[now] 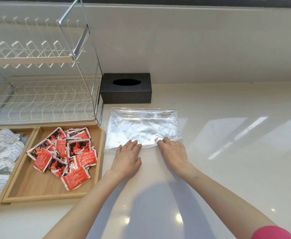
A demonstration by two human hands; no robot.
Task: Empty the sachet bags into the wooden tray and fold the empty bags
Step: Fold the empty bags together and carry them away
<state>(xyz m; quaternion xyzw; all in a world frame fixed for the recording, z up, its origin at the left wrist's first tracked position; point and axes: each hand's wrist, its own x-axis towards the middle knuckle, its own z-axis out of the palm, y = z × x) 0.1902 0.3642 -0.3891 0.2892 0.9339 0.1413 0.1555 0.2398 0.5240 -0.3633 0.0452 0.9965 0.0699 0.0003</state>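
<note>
Both hands, left hand (127,155) and right hand (173,149), press flat-fingered on the clear bag's (143,125) near edge; its length runs sideways, beside the wooden tray (37,190).

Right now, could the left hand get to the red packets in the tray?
Probably yes. The left hand lies flat on the clear bag's near edge, holding nothing, and the red packets sit uncovered in the wooden tray just beside it. Only the tray's low wall lies between.
</note>
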